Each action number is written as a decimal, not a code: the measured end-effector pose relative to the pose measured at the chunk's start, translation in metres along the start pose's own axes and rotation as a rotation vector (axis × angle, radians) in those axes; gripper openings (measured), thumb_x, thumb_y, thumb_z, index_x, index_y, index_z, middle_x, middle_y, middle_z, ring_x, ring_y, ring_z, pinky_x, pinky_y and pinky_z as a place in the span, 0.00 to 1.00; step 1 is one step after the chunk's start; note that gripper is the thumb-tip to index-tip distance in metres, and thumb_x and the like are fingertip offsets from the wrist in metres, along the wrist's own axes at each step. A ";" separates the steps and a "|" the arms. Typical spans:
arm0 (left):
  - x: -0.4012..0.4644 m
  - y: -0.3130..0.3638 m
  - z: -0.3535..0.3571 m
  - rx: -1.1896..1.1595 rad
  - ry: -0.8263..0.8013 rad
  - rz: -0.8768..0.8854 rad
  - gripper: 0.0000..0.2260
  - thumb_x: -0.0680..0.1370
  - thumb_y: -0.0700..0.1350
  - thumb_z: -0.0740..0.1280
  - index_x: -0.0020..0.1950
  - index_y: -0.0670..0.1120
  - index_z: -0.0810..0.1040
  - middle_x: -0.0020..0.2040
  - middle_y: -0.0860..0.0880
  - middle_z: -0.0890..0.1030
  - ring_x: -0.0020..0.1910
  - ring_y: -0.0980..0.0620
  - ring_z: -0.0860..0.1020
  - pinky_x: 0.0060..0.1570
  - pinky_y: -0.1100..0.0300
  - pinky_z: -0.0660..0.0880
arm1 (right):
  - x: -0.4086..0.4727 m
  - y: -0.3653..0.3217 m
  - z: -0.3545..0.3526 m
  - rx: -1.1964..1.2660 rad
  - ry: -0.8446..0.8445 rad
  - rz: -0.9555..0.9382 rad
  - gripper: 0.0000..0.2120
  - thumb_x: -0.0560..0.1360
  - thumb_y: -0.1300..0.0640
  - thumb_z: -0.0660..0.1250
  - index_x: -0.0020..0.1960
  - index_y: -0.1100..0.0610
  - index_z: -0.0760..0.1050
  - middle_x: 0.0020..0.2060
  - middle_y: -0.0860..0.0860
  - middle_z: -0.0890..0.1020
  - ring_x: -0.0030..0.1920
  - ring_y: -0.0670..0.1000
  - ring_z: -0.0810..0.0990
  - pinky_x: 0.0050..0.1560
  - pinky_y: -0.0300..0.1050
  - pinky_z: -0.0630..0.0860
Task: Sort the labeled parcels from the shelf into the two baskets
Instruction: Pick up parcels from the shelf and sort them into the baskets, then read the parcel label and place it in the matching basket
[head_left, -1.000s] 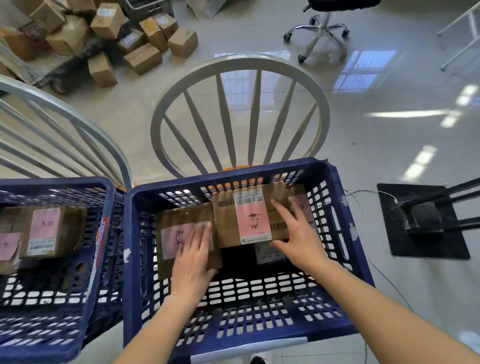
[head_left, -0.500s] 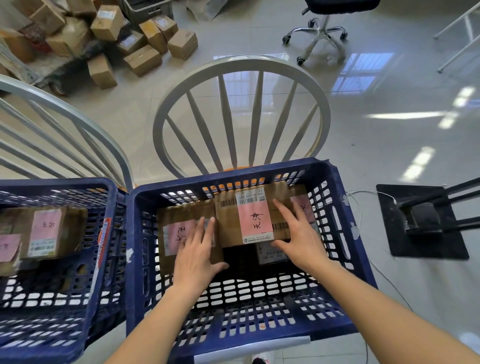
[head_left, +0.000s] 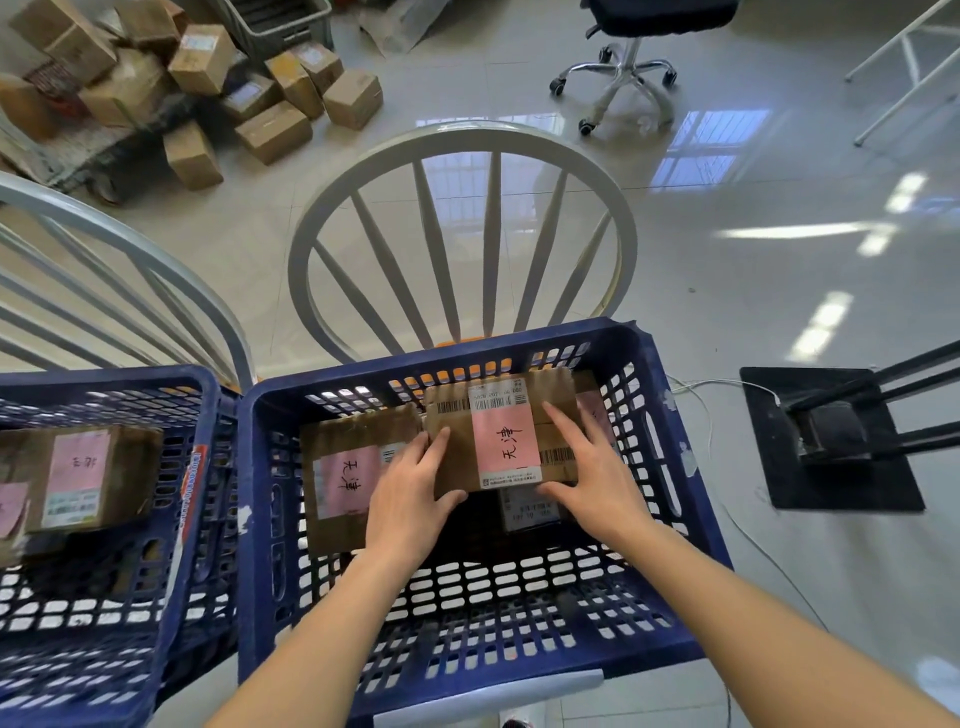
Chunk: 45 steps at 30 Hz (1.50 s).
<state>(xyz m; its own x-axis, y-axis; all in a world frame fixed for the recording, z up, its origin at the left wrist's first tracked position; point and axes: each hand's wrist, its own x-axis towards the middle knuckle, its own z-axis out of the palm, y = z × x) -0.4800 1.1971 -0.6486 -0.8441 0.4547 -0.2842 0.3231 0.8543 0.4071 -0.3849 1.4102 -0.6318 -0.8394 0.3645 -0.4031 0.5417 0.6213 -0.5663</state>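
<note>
Left hand: the left hand (head_left: 410, 499) lay with fingers nearly straight against the left edge of the top parcel (head_left: 501, 431), thumb under its near corner; holding it loosely at most.
Right hand: the right hand (head_left: 592, 478) lay flat, fingers straight, on the right part of the same parcel, thumb along its near edge.
Top parcel: between the two hands, inside the right basket (head_left: 670, 499), resting on other parcels, pink label up.
Neighbour parcel: a second parcel (head_left: 348, 467) with a like pink label lay just left of the left hand, partly under it.
Hidden parcels: another label showed below the right hand; what lay under could not be told.
Left basket: the left basket (head_left: 197, 499), well left of the left hand, held differently labelled parcels (head_left: 88, 478).
Risk of tilt: likely, the top parcel sat on an uneven stack, so it could slide once released.
Risk of covering: pushed leftward, it might hide the neighbour's label.
Risk of fingers: a thumb could catch beneath it.
</note>
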 end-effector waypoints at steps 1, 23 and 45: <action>0.000 0.001 0.001 -0.001 -0.005 0.005 0.39 0.75 0.53 0.74 0.81 0.54 0.57 0.78 0.49 0.64 0.76 0.48 0.64 0.70 0.48 0.71 | 0.000 0.002 -0.001 -0.002 -0.001 -0.001 0.49 0.73 0.51 0.77 0.81 0.34 0.48 0.83 0.46 0.49 0.80 0.53 0.58 0.74 0.58 0.68; 0.000 -0.008 0.001 0.069 -0.024 -0.014 0.39 0.77 0.55 0.71 0.82 0.53 0.54 0.79 0.47 0.62 0.76 0.48 0.64 0.68 0.50 0.72 | 0.011 -0.005 0.004 0.021 -0.099 0.002 0.48 0.75 0.53 0.75 0.80 0.31 0.46 0.82 0.43 0.42 0.80 0.53 0.59 0.73 0.57 0.69; -0.065 0.031 -0.215 0.135 0.208 -0.016 0.37 0.77 0.65 0.65 0.81 0.54 0.56 0.81 0.51 0.59 0.78 0.50 0.59 0.76 0.54 0.58 | -0.056 -0.170 -0.119 -0.404 -0.023 -0.322 0.40 0.78 0.38 0.67 0.82 0.38 0.47 0.83 0.45 0.50 0.82 0.51 0.52 0.80 0.54 0.54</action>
<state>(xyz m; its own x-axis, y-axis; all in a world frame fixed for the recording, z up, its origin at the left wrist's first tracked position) -0.5069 1.1396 -0.4308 -0.9148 0.3915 -0.0993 0.3518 0.8931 0.2804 -0.4351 1.3670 -0.4273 -0.9573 0.0982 -0.2719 0.1918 0.9194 -0.3434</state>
